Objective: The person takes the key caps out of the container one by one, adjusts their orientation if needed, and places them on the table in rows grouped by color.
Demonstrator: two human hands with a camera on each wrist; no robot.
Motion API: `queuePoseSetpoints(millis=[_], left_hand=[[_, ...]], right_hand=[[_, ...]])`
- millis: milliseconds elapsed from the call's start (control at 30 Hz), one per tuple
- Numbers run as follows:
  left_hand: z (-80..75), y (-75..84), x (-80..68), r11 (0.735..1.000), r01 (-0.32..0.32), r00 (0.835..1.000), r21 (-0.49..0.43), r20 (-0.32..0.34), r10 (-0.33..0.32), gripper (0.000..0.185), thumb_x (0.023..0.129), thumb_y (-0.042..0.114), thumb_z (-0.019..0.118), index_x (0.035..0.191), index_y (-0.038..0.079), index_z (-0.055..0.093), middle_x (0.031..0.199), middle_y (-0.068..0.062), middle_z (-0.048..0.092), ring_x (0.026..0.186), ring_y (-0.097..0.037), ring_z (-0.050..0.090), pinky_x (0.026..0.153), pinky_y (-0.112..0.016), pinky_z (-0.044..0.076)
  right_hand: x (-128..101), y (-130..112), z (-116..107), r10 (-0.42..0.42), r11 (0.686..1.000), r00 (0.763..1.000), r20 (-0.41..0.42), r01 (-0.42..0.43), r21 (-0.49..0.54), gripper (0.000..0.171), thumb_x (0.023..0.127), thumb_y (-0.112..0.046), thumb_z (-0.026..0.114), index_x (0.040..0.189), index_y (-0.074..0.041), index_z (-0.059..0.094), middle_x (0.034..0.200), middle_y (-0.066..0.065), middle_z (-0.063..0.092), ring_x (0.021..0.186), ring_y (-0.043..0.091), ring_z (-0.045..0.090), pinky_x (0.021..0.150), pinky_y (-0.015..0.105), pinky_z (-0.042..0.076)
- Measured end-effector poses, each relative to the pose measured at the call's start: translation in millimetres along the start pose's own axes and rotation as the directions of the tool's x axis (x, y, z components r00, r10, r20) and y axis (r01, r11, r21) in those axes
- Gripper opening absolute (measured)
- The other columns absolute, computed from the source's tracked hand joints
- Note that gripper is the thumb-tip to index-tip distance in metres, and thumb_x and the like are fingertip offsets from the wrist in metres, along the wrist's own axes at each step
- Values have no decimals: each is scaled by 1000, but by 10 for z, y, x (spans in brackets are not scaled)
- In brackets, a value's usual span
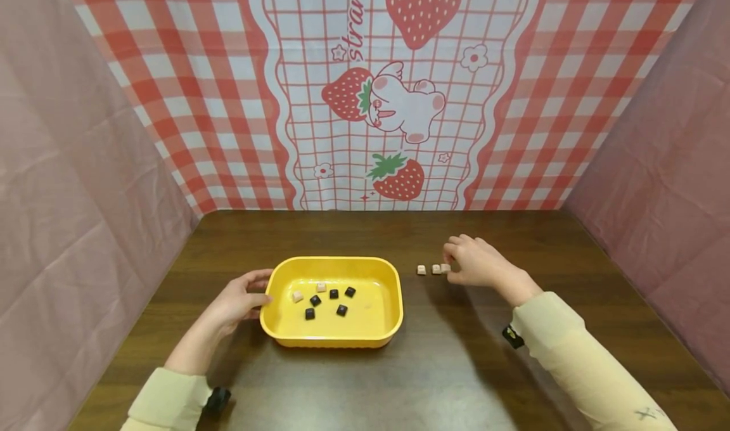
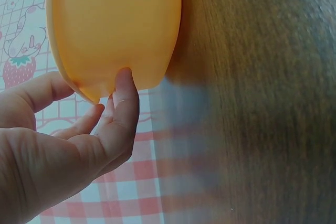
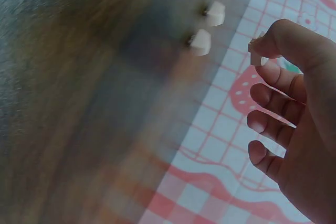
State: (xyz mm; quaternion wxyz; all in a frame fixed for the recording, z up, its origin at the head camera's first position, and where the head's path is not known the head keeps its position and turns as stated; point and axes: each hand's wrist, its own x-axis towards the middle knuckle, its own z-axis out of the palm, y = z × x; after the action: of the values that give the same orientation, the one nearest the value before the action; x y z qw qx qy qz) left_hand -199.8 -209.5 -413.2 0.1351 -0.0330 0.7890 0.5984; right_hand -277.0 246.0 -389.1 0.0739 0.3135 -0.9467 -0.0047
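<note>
Pale sleeves frame the head view, where the left hand (image 1: 236, 301) is seen resting against the left end of a yellow tray (image 1: 388, 320) on a dark wooden table (image 1: 456, 380), fingers loosely spread along the wall rather than wrapped round it. Black and pale keycaps (image 1: 325, 299) lie scattered in the tray. To the right, well clear of the tray, the right hand (image 1: 476, 263) is set at the end of a short row of pale keycaps (image 1: 429, 269); the row runs left to right, with the hand at its right end and the tray beyond its left end.

From the left wrist, the tray (image 2: 115, 24) is shown touched by the thumb and fingertips (image 2: 125, 80) at its outer wall, nothing being clasped.

From the right wrist, a small pale keycap (image 3: 255, 56) is seen pinched between thumb and forefinger, the other fingers loosely curled. Two further keycaps (image 3: 207, 27) lie on the table just beside that pinch, apart from it.
</note>
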Motion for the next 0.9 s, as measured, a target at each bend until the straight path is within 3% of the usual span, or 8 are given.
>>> queuePoseSetpoints(millis=[233, 567, 900], left_hand=[[-8, -3, 0, 1000, 0, 1000, -1, 5, 0, 58, 86, -2, 55, 141, -1, 36, 131, -27, 44, 91, -23, 59, 69, -35, 54], [-13, -6, 1, 1000, 9, 1000, 7, 0, -9, 57, 87, -1, 55, 141, 0, 36, 132, -27, 44, 91, -23, 59, 69, -34, 54], [-10, -3, 1, 1000, 12, 1000, 3, -1, -12, 57, 87, -1, 55, 141, 0, 36, 133, -27, 44, 92, -23, 59, 69, -35, 54]], right_hand=[[-27, 123, 177, 12, 1000, 999, -31, -12, 2, 22, 64, -25, 73, 74, -14, 58, 75, -4, 49, 73, 20, 50, 54, 34, 38], [-60, 231, 313, 83, 995, 996, 39, -85, 50, 21, 70, -23, 74, 75, -15, 56, 76, -2, 49, 68, 17, 46, 54, 31, 36], [-15, 265, 434, 114, 993, 992, 56, -115, 26, 23, 68, -24, 74, 74, -16, 54, 74, -3, 46, 67, 17, 45, 53, 31, 35]])
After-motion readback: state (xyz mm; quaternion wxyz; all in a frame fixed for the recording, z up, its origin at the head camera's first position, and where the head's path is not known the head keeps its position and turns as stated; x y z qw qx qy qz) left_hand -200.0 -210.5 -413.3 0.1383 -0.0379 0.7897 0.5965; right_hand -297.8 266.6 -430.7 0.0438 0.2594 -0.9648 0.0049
